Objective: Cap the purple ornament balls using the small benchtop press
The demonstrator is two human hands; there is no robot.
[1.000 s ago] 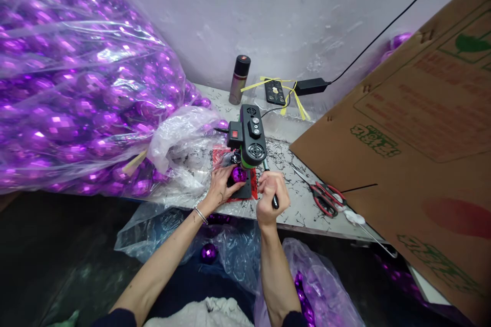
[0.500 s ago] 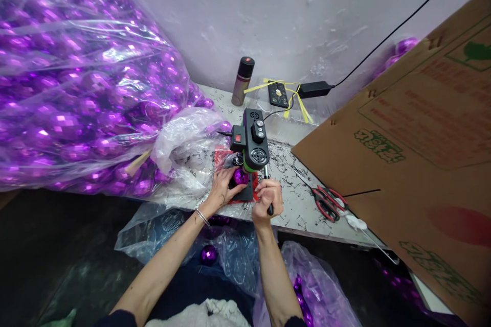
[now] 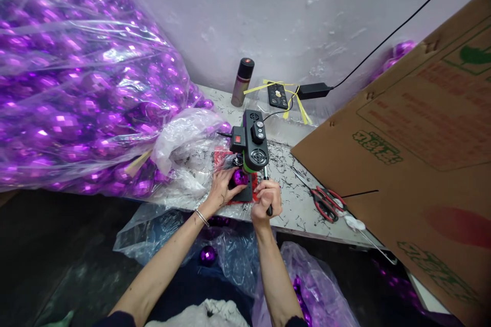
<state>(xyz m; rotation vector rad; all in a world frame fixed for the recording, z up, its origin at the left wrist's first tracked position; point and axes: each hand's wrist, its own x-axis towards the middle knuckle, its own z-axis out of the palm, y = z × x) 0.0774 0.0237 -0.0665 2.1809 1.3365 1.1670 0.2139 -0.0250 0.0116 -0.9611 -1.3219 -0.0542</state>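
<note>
Between the thumb and fingers of my left hand [image 3: 222,187] is a shiny purple ball ornament [image 3: 240,177], held under the head of a small black bench machine [image 3: 255,140]. The machine has round vents, a red switch and a green edge. My right hand [image 3: 267,198] is closed around the machine's lever handle [image 3: 269,210], whose metal rod [image 3: 265,172] rises beside the head. Under the ornament lies the machine's dark base plate [image 3: 243,195], on red material [image 3: 220,158]. The ornament's top, near the machine head, is partly hidden.
A big clear bag [image 3: 95,82] of purple ornaments fills the left. Behind stand a spray can [image 3: 243,83], a phone [image 3: 277,95] and a power adapter [image 3: 313,91]. Red-handled scissors [image 3: 326,202] lie right, beside a cardboard box [image 3: 414,163]. Black scraps litter the table. Another purple ball [image 3: 207,255] sits near my lap.
Almost nothing differs. Both hands stay in place on the ornament and the lever handle; the view has shifted very slightly.
</note>
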